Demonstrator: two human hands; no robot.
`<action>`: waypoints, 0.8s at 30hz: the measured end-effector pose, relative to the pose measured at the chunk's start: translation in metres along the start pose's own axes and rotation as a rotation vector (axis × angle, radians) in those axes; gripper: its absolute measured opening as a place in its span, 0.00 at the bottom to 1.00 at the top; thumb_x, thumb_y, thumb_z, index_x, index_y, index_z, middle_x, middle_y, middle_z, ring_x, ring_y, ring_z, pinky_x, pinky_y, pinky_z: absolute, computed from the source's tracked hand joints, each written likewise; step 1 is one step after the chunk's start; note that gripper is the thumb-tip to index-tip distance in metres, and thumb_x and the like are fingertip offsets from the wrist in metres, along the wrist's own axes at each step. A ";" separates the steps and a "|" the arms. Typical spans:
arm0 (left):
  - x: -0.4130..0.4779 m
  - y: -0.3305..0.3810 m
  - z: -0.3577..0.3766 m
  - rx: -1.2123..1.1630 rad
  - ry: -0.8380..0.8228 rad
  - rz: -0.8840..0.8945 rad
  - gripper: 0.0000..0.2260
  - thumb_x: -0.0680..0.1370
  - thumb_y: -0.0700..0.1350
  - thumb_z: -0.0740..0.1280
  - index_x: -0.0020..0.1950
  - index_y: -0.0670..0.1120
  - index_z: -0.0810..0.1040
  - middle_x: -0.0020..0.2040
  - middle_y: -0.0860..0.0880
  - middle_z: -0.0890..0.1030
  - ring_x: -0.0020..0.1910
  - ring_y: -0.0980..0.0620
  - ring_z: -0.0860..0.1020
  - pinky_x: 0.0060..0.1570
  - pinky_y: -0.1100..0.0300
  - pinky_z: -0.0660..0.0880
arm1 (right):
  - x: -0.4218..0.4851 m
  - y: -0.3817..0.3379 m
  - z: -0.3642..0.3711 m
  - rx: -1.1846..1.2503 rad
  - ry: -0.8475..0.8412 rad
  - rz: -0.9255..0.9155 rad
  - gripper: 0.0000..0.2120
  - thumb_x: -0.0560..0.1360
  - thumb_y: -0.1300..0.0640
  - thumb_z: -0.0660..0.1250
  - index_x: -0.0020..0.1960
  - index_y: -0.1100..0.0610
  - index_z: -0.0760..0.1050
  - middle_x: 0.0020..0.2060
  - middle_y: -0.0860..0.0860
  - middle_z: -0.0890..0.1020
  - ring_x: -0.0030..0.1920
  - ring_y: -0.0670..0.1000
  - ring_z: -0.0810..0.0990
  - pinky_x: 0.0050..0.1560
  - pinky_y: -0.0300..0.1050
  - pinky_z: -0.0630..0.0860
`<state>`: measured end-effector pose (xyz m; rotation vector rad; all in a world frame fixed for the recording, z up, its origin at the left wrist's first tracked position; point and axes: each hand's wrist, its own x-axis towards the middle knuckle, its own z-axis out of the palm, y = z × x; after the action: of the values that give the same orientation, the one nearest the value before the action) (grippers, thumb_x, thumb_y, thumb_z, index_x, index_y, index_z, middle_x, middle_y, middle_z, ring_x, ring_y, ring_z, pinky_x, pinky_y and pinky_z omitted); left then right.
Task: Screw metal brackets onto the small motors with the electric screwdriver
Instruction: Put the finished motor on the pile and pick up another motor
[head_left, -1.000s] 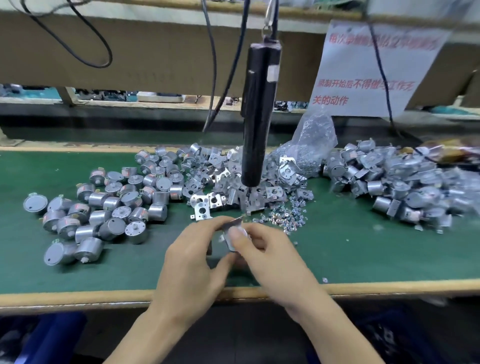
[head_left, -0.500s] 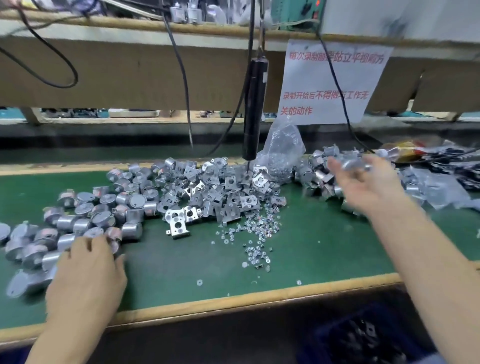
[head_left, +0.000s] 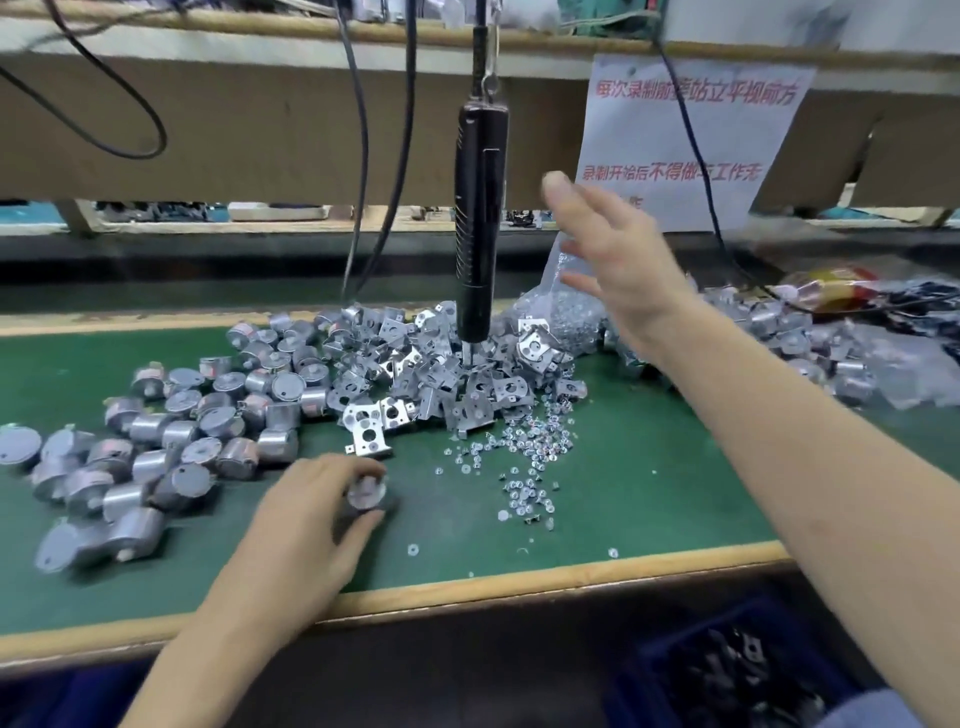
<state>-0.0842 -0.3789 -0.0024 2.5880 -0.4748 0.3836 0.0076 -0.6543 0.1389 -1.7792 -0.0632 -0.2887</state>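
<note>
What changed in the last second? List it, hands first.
The hands, joined at centre, parted. The left hand went to the motor pile and came back gripping one motor. The right hand swung out to the right pile, then rose, open, towards the screwdriver. Screwdriver, brackets and screws stayed put.

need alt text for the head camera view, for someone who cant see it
A person's left hand holds a small motor low over the green bench mat while the open right hand is raised beside the hanging electric screwdriver, not touching it. Behind lie piles of loose motors, metal brackets and screws.
</note>
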 end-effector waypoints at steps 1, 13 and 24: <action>-0.001 0.004 0.003 -0.029 -0.022 0.042 0.16 0.70 0.38 0.77 0.54 0.49 0.80 0.50 0.57 0.80 0.50 0.52 0.78 0.51 0.67 0.66 | -0.001 -0.003 0.013 -0.042 -0.054 -0.050 0.41 0.76 0.34 0.69 0.81 0.54 0.61 0.74 0.51 0.72 0.68 0.47 0.75 0.64 0.47 0.76; -0.001 0.004 0.020 -0.172 -0.023 -0.061 0.20 0.73 0.44 0.74 0.63 0.55 0.75 0.56 0.62 0.79 0.54 0.61 0.75 0.51 0.72 0.67 | -0.005 -0.034 0.072 0.275 -0.147 -0.298 0.06 0.80 0.64 0.67 0.53 0.63 0.70 0.37 0.56 0.77 0.32 0.54 0.77 0.39 0.52 0.78; 0.002 0.009 0.018 -0.122 0.008 -0.120 0.19 0.71 0.46 0.76 0.61 0.51 0.79 0.48 0.68 0.73 0.49 0.60 0.74 0.50 0.79 0.64 | -0.024 0.005 0.059 0.426 -0.086 -0.261 0.26 0.82 0.40 0.52 0.52 0.63 0.73 0.31 0.55 0.76 0.26 0.54 0.73 0.28 0.46 0.73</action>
<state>-0.0828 -0.3957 -0.0134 2.4815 -0.3283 0.3135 -0.0056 -0.5961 0.1168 -1.3570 -0.3931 -0.3564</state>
